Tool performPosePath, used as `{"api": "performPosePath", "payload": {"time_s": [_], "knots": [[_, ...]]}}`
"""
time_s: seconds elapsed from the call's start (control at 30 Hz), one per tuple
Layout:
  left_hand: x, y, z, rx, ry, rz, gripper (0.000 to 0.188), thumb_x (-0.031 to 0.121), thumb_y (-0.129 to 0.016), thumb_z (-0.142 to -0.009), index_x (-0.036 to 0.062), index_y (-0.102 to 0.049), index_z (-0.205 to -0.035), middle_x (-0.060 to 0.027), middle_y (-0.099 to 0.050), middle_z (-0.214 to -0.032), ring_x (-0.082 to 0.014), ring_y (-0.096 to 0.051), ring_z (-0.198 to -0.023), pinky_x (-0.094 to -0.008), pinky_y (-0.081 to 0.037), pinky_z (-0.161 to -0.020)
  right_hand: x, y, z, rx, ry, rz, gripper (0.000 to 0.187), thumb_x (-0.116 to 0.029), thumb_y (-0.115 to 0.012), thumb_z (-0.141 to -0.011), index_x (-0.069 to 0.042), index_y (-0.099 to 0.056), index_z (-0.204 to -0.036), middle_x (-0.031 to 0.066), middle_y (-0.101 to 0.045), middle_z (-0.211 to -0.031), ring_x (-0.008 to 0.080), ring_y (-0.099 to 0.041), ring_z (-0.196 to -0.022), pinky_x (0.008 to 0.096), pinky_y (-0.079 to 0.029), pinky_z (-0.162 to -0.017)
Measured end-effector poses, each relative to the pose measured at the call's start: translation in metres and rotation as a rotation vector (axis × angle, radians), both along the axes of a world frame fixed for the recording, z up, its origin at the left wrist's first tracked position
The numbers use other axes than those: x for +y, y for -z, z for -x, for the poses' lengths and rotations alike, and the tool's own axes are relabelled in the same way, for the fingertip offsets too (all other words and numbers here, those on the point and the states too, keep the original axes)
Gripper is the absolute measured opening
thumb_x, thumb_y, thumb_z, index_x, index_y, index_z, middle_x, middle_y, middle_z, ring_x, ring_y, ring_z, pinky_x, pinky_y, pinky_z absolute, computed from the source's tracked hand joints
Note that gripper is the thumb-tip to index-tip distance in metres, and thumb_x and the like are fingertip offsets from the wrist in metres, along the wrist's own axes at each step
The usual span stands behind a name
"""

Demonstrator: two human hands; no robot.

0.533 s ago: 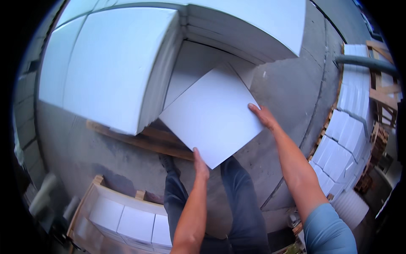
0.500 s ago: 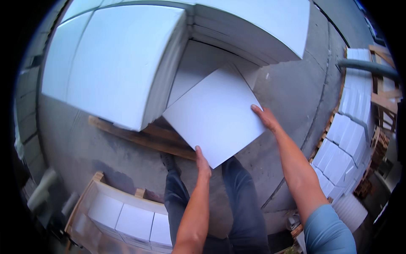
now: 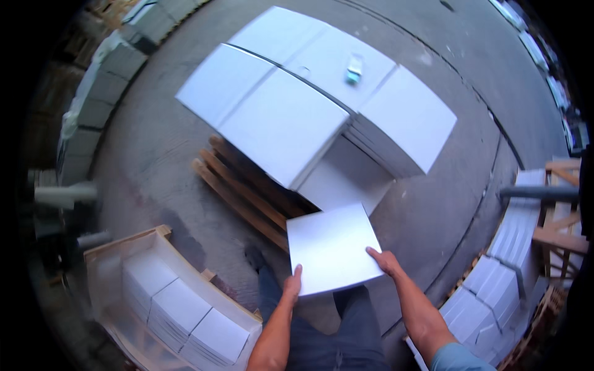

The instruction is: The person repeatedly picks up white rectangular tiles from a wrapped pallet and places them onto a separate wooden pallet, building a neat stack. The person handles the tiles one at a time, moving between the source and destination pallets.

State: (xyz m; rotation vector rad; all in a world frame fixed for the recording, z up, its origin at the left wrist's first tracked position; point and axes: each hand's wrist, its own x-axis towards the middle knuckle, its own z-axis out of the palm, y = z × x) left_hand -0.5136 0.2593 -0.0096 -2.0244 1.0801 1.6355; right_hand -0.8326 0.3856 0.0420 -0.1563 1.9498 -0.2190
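Note:
Between my hands is a square white panel (image 3: 334,250), flat and smooth, held level in front of my legs. My left hand (image 3: 292,284) grips its near left edge with the thumb on top. On its right edge my right hand (image 3: 385,261) has the same hold; the fingers of both hands are hidden underneath. Just beyond lies a lower stack of white panels (image 3: 352,176), partly covered by the held one. Tall white stacks (image 3: 291,120) stand around it on a wooden pallet (image 3: 238,201). A small white and teal pack (image 3: 354,69) sits on top.
At lower left, a wooden-sided crate (image 3: 127,239) holds several white stacks (image 3: 180,304). More strapped white stacks (image 3: 492,287) line the right side, near a grey pipe (image 3: 535,193) and wooden frames (image 3: 560,240). Wrapped blocks (image 3: 99,93) stand along the far left.
The panel has come back from the pallet stack toward my body and turned straighter, with both hands still on it. My view has shifted, showing more of the stacks and floor.

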Motion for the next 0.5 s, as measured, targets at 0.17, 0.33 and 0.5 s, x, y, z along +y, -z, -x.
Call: {"api": "performPosePath", "payload": {"time_s": [0.17, 0.33, 0.5], "knots": [[0.045, -0.014, -0.057, 0.110, -0.380, -0.256, 0.069, 0.050, -0.048, -0.089, -0.0124, -0.051, -0.118, -0.0221, -0.058, -0.114, -0.0299, -0.056, -0.105, -0.0362, -0.041, -0.090, -0.022, -0.052, -0.040, -0.143, -0.151, -0.247, 0.081, -0.063, -0.055, -0.078, 0.011, -0.058, -0.110, 0.0264, -0.061, -0.105, 0.0400, -0.060, -0.096, 0.0496, -0.048, -0.077], [0.116, 0.017, -0.149, 0.227, -0.449, -0.316, 0.064, 0.047, -0.046, -0.092, -0.0096, -0.051, -0.121, -0.0217, -0.054, -0.123, -0.0298, -0.052, -0.111, -0.0367, -0.040, -0.093, 0.007, -0.059, -0.122, -0.168, -0.260, -0.427, 0.084, -0.066, -0.052, -0.078, 0.006, -0.050, -0.123, 0.0253, -0.054, -0.118, 0.0433, -0.056, -0.099, 0.0544, -0.049, -0.077], [0.162, 0.035, -0.216, 0.399, -0.640, -0.488, 0.058, 0.041, -0.038, -0.097, -0.0086, -0.046, -0.126, -0.0197, -0.052, -0.126, -0.0280, -0.050, -0.115, -0.0361, -0.039, -0.094, -0.005, -0.071, -0.192, -0.086, -0.414, -0.572, 0.083, -0.065, -0.052, -0.079, 0.006, -0.050, -0.123, 0.0220, -0.056, -0.116, 0.0391, -0.056, -0.099, 0.0526, -0.049, -0.077]]}}
